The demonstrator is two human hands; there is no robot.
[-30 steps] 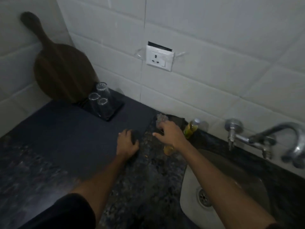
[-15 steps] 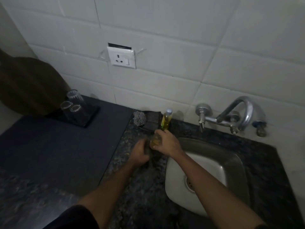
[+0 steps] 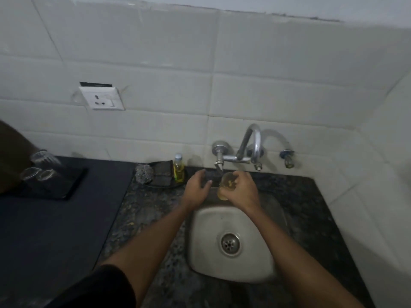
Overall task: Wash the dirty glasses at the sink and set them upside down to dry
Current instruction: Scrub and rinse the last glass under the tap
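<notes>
Moved since 0.5 s ago: both hands off the speckled counter point(image 3: 142, 221) edge, now over the back rim of the steel sink point(image 3: 231, 263). Right hand point(image 3: 242, 191) fingers curled round a dirty glass point(image 3: 226, 185) with yellowish residue, held over the basin just below the tap outlet, mouth tilted toward the camera. Left hand point(image 3: 196, 188) fingers curled on a dark sponge-like pad point(image 3: 210, 177), just left of the glass. Behind: dish-soap bottle point(image 3: 178, 167), steel scrubber point(image 3: 144, 173), wall tap point(image 3: 240, 152). Far left: three clear glasses point(image 3: 40, 167) upside down on a dark tray point(image 3: 64, 187) on a dark mat point(image 3: 55, 218). Wall socket point(image 3: 102, 98) on tiles.
</notes>
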